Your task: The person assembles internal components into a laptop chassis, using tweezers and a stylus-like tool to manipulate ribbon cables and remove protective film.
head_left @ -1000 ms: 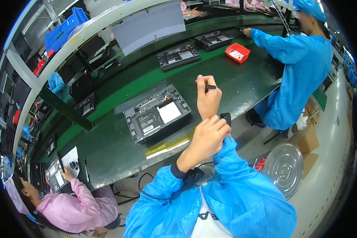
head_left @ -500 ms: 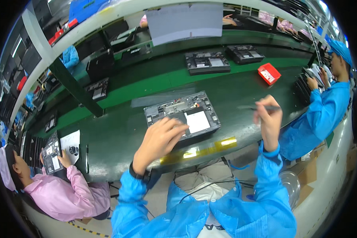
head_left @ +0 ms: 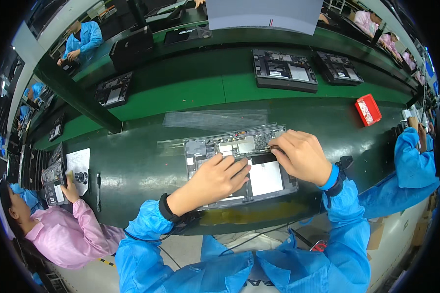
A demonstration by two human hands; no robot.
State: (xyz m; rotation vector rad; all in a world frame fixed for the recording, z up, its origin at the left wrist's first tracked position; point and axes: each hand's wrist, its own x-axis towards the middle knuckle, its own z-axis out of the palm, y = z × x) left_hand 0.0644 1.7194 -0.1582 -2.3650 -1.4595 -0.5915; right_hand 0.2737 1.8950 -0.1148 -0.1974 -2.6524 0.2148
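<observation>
An opened laptop base [head_left: 208, 146], its circuit board and pale battery exposed, lies in front of me on the dark green bench [head_left: 132, 171]. My left hand [head_left: 217, 178] rests flat on the lower left of its inside, fingers spread. My right hand [head_left: 300, 156] is closed over the upper right of the board, pinching a thin tool whose tip touches the board near the hinge edge. Both my arms wear blue sleeves with dark wrist straps.
A clear plastic sheet [head_left: 215, 118] lies just behind the laptop. A red parts tray [head_left: 367, 109] sits at the right. More opened laptops [head_left: 283, 71] ride the green belt behind. A person in pink [head_left: 58, 229] works at my left, a blue sleeve [head_left: 415, 161] at my right.
My view has swung to centre on the laptop. My left hand has settled onto the laptop's inside, and my right hand has come down from mid-air with the tool onto the board.
</observation>
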